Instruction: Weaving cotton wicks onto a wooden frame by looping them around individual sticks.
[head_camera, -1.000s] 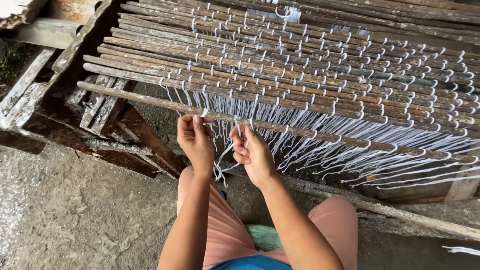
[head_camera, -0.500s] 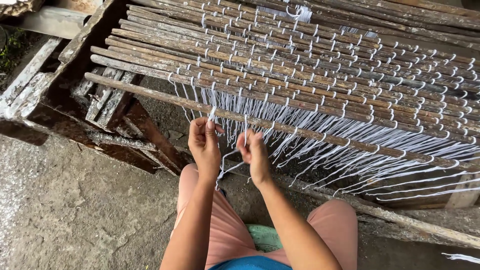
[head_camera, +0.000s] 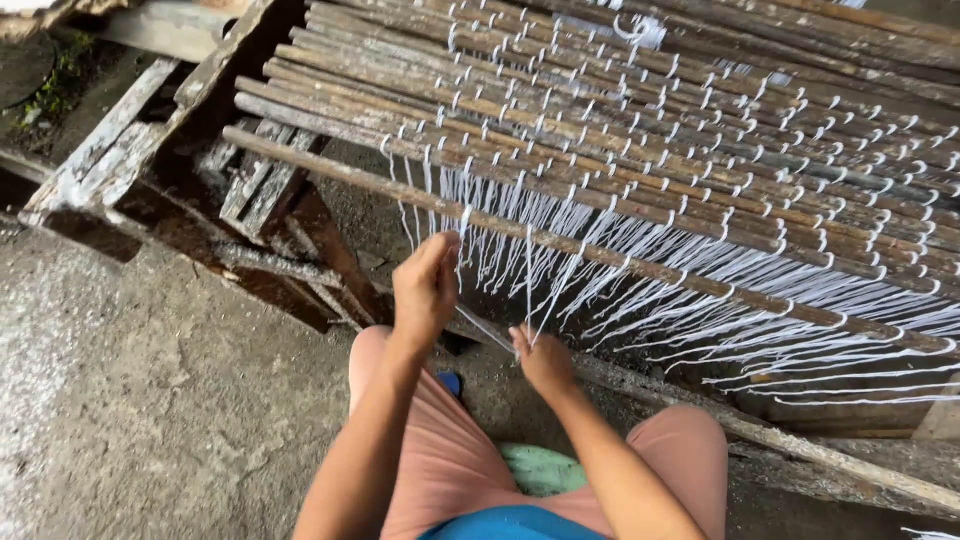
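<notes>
Left hand (head_camera: 425, 290) is up at the front stick (head_camera: 600, 255) of the mat frame, grip pinched on a white cord (head_camera: 462, 235). Right hand (head_camera: 542, 358) sits lower, grip closed on hanging cords (head_camera: 530, 290). Open concrete floor (head_camera: 150, 400) lies left of the frame's edge.

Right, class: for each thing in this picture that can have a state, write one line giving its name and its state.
Left hand: raised, fingers closed on a white string at the nearest stick.
Right hand: lower, pinching white strings pulled taut.
Nearest stick: lying across the frame, strings looped over it.
White strings: tied along the sticks, loose ends hanging.
Stick mat: sticks bound side by side.
Wooden frame: weathered, paint flaking.
</notes>
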